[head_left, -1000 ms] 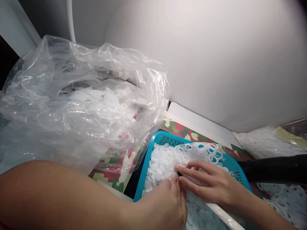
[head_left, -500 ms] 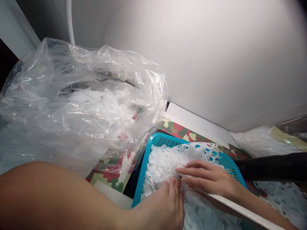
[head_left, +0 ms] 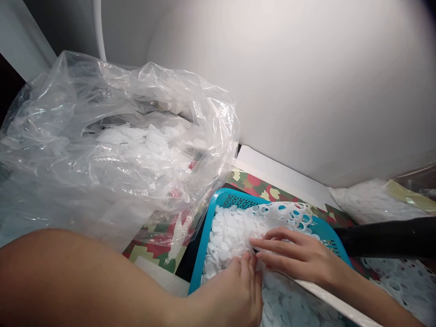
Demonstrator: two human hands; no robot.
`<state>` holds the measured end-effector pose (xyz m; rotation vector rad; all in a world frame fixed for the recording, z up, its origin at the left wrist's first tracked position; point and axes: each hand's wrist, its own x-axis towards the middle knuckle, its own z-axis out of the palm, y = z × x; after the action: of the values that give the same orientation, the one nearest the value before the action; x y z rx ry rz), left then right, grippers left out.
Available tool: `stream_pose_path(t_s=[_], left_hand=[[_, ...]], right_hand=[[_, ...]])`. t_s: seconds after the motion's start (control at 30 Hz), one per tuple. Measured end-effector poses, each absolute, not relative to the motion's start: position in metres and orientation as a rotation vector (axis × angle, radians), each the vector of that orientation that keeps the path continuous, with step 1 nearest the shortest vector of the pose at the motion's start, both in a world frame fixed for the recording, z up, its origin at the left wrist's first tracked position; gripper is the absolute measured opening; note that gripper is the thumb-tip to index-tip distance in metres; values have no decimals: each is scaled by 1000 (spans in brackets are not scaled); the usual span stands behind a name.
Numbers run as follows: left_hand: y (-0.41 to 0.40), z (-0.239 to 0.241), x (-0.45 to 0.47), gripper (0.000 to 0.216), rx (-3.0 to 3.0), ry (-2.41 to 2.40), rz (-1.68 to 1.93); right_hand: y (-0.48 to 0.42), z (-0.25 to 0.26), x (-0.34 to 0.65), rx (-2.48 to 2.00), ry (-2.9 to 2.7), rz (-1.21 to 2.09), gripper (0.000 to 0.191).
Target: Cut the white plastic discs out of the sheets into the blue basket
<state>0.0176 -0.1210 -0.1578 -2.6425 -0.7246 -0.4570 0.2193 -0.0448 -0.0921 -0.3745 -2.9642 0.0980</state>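
Observation:
A blue plastic basket (head_left: pixel 227 198) holds a heap of small white round discs (head_left: pixel 229 232). Across its far side lies a white punched sheet full of round holes (head_left: pixel 290 214). My left hand (head_left: pixel 235 295) rests at the near edge of the heap, fingers close together and pressed onto the discs and the sheet. My right hand (head_left: pixel 299 256) lies flat on the sheet with fingers stretched out toward the left. The two sets of fingertips almost meet. What lies under the fingers is hidden.
A big clear plastic bag (head_left: pixel 112 145) with more white discs fills the left. A white wall (head_left: pixel 306 81) stands behind. A black tube-like object (head_left: pixel 391 237) crosses at right over more punched sheet (head_left: pixel 402 281). A patterned cloth (head_left: pixel 262 184) covers the surface.
Both hands shifted only slightly over the discs and the sheet; the view moved a little. Nothing was picked up or let go.

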Motion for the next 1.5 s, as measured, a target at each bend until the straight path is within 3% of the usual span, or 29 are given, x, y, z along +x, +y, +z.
stream_pose_path(t_s=[0.5,0.83,1.13,1.5], left_hand=[[-121,-159,19,33,-2611,-782,-543],[-114,-129,9,34,-2745,-655,-346],[-121,-147,11,35,-2585,-771,-512],[-131,-161,15,31,-2542,-842,-541]], right_hand=[[-50,-82,210,-425,-2963,83,25],[-56,-90,202,-332,-2965,-343,21],[-57,-101,212,-492,-2768,-41,25],[-55,-98,208,-866,-2488,764,26]])
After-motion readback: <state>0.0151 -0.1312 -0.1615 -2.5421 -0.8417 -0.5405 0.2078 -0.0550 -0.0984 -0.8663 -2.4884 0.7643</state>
